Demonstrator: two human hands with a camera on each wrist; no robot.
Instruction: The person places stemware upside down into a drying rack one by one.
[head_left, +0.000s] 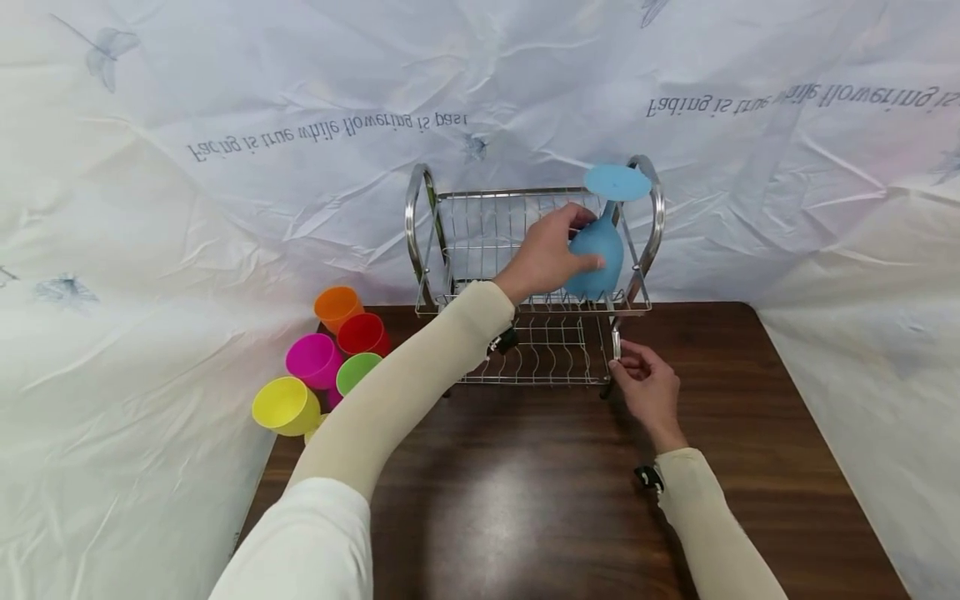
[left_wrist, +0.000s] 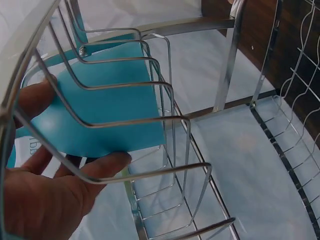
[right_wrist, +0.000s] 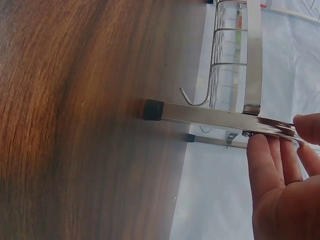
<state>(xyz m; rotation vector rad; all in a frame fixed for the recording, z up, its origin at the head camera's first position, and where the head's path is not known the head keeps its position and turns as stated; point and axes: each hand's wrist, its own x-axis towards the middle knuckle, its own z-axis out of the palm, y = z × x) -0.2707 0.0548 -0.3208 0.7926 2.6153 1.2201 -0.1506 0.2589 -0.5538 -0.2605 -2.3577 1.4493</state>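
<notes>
A light-blue plastic goblet (head_left: 602,246) stands upside down in the upper tier of a metal dish rack (head_left: 410,217), its flat round foot uppermost. My left hand (head_left: 551,250) holds the goblet's bowl between thumb and fingers. In the left wrist view, the bowl's rim end is behind the rack's wires, with the left hand (left_wrist: 50,197) round its other part. Lower down, my right hand (head_left: 651,390) grips the right side frame of the rack with thumb and fingers. The right wrist view has those fingers (right_wrist: 262,165) against the metal frame, above a black-capped leg (right_wrist: 154,110).
The rack stands at the back of a dark wooden table (head_left: 750,467). At the left edge are several coloured cups, among them orange (head_left: 337,307), red (head_left: 364,335), magenta (head_left: 312,361), green (head_left: 357,372) and yellow (head_left: 283,406). Pale printed sheeting (head_left: 300,208) hangs behind and on both sides.
</notes>
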